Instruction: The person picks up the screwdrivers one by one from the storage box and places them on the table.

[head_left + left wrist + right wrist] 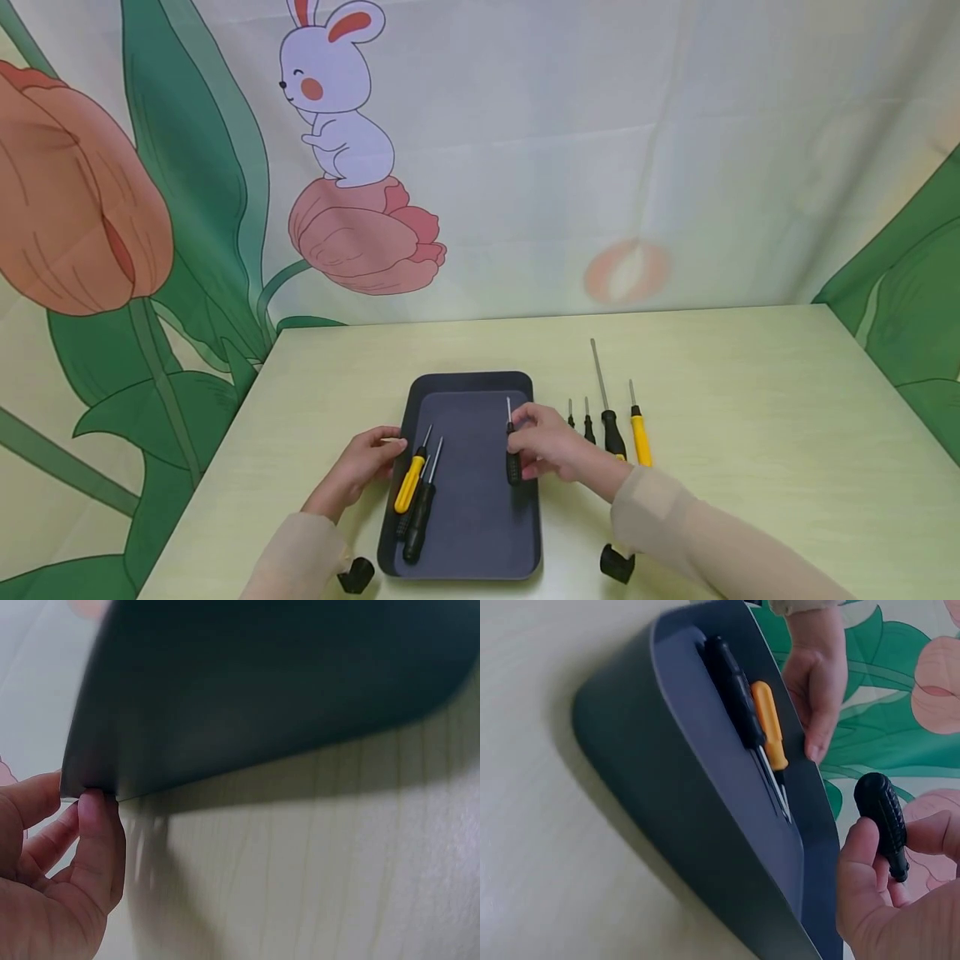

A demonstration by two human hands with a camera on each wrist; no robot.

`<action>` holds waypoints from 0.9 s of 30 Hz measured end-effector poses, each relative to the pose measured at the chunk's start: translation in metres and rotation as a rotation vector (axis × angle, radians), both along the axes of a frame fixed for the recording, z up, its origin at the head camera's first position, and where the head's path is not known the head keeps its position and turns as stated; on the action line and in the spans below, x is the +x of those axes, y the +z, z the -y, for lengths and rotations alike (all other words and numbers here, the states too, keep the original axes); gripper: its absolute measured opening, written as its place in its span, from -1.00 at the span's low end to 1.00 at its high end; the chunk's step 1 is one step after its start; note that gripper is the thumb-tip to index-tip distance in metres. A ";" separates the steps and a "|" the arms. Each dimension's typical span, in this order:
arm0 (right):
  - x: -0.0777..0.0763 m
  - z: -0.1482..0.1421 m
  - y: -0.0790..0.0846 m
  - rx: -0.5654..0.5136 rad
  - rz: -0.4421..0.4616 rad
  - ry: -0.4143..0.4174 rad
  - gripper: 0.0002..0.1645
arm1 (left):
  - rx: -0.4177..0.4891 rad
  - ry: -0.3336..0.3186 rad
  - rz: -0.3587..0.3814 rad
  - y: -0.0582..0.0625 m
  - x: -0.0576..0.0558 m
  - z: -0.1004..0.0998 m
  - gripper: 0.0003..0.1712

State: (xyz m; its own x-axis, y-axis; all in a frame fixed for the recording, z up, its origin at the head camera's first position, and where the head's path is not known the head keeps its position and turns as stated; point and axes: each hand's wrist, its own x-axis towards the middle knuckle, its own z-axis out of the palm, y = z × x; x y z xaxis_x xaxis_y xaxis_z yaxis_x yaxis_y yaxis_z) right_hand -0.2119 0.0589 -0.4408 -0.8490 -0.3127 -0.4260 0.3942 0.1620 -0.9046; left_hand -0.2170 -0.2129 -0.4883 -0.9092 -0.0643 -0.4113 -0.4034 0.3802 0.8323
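Note:
A dark grey-blue tray (480,525) lies on the table, and my left hand (363,462) holds its left rim. In the left wrist view, the thumb and fingers (97,832) pinch the tray wall. Over the tray's right side, my right hand (551,442) pinches a small black screwdriver (513,467) by its handle, tip pointing away. The right wrist view shows that ridged handle between thumb and fingers. Inside the tray, at the left, lie a yellow screwdriver (409,485), a larger black screwdriver (419,523) and another dark handle (402,525), partly hidden between them.
Right of the tray, several screwdrivers lie on the table (750,417): a long black one (612,433), a yellow one (641,437) and two small black ones, partly hidden by my right arm. A printed curtain (510,167) hangs behind the table's far edge.

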 end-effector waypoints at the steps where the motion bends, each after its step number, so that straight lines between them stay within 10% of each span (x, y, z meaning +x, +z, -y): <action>1: -0.001 -0.002 0.001 0.001 -0.001 -0.006 -0.61 | -0.001 0.001 0.001 0.000 0.000 0.000 -0.56; 27: -0.030 -0.051 0.011 0.060 -0.050 -0.063 -0.51 | 0.015 0.005 -0.014 0.001 0.001 0.000 -0.57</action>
State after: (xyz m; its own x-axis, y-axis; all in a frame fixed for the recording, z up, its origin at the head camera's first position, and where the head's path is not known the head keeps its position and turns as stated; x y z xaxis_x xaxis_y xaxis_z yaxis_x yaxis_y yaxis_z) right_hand -0.2420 0.1096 -0.4296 -0.8870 -0.2330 -0.3988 0.3598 0.1929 -0.9129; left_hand -0.2158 -0.2128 -0.4874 -0.9146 -0.0629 -0.3994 -0.3936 0.3651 0.8437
